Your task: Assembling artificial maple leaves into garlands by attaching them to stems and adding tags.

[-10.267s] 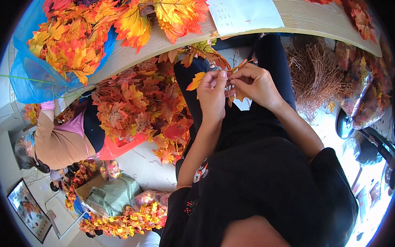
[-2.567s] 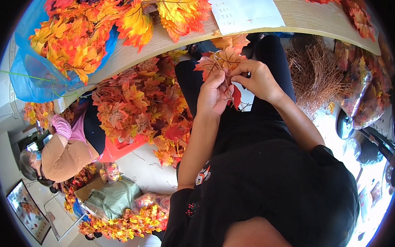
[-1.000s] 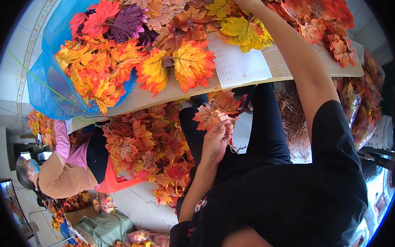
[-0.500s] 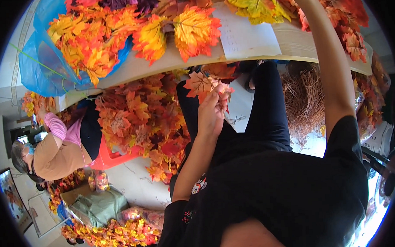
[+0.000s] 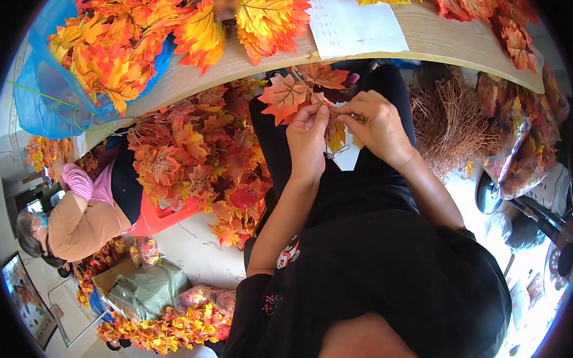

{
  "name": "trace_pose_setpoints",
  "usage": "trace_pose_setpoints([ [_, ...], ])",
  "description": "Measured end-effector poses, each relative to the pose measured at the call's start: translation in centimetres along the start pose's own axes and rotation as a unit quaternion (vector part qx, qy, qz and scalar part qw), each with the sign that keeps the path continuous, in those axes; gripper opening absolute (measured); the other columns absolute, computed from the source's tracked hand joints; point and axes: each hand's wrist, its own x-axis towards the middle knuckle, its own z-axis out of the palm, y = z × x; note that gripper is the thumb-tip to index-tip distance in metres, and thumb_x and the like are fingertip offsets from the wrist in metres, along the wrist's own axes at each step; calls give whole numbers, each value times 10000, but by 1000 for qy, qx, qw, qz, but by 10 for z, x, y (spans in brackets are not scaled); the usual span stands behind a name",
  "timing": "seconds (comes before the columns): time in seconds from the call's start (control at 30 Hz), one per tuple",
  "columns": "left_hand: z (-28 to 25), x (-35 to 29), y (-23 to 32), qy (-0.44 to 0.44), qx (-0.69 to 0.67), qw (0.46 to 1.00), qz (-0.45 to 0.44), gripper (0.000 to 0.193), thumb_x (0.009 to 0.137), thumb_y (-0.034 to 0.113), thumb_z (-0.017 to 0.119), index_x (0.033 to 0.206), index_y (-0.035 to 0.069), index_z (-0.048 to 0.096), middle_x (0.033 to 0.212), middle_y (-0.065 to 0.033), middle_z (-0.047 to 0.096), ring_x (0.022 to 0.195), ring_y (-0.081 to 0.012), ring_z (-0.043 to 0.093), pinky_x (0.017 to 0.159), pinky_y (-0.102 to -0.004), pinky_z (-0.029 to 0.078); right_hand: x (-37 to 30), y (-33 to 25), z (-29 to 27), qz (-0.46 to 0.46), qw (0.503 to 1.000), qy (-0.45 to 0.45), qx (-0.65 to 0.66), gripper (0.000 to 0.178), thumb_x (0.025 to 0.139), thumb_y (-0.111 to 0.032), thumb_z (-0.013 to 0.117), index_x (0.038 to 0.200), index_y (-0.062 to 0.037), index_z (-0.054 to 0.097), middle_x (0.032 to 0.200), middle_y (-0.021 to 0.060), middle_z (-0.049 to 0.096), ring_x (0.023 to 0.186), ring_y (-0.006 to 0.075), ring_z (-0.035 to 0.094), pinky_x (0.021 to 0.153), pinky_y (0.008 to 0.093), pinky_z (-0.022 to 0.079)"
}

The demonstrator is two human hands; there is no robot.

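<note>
Both of my hands meet above my lap, just off the table's near edge. My left hand (image 5: pixel 306 137) is closed, pinching the stems of a bunch of artificial maple leaves, with an orange leaf (image 5: pixel 284 98) spreading out past the fingers. Close on its right, my right hand (image 5: pixel 380 126) is closed too, fingertips pinched on a thin brownish stem that runs toward the left hand. Part of a yellow leaf (image 5: pixel 337 138) shows below and between the hands. Where the stems join is hidden by my fingers.
On the wooden table (image 5: pixel 420 42) lie orange-yellow leaves (image 5: pixel 271 22), a handwritten paper (image 5: pixel 357 28) and a blue plastic bag (image 5: pixel 41 102) of leaves. Leaf heaps (image 5: pixel 191 151) stand left of my legs, brown stems (image 5: pixel 448 119) right. A co-worker (image 5: pixel 89 217) sits at left.
My right hand has come back from the far side of the table to my left hand, and its fingers are now pinched. A yellow leaf now shows between the hands.
</note>
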Motion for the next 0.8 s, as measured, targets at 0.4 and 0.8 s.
trace_pose_setpoints([
  [0.4,0,0,-3,29,79,995,49,135,880,144,574,930,19,574,836,-40,629,689,-92,597,572,-201,455,-2,6,10,-8,1000,-12,11,72,693,-68,663,759,-42,670,690,80,579,707,258,560,639,359,465],
  [0.8,-8,0,-18,20,196,967,160,104,844,56,603,895,-34,587,812,-44,616,688,-68,573,597,-192,459,-2,10,12,17,998,-59,35,80,686,-43,660,750,3,647,675,112,570,668,261,567,605,340,457],
])
